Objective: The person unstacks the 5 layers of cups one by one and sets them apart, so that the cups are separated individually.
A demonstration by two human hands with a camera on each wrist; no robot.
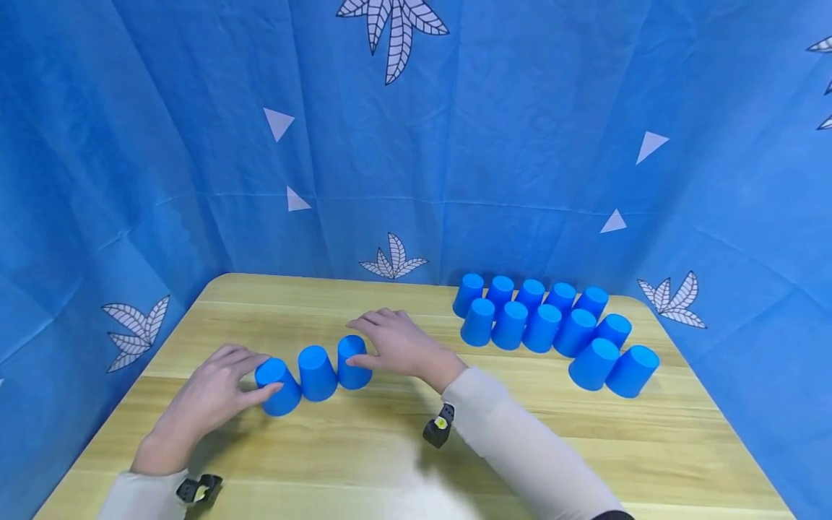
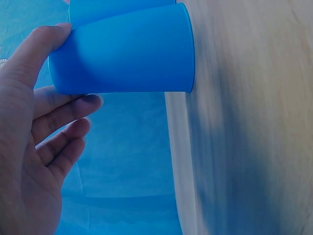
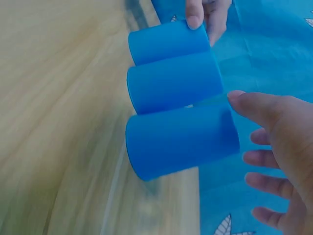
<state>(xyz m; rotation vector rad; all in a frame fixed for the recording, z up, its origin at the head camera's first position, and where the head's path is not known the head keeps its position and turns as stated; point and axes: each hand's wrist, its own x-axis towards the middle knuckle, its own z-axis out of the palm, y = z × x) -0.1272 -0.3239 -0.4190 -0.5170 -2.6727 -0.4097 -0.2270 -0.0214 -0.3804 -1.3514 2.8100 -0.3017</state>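
Three blue plastic cups stand upside down in a slanting row on the left half of the table, side by side. My left hand (image 1: 211, 393) pinches the leftmost cup (image 2: 122, 54) near its raised base, the thumb on one side and fingertips on the other. The middle cup (image 1: 317, 374) is between the other two, with neither hand on it. At the rightmost cup (image 3: 183, 139), my right hand (image 1: 399, 343) has its thumb at the edge of the base. Its other fingers are spread, apart from the cup.
Several more blue cups (image 1: 542, 328) stand upside down in close rows at the table's back right. The wooden table (image 1: 364, 462) backs onto a blue patterned curtain (image 1: 455, 144). Each wrist carries a small black camera (image 1: 438, 426).
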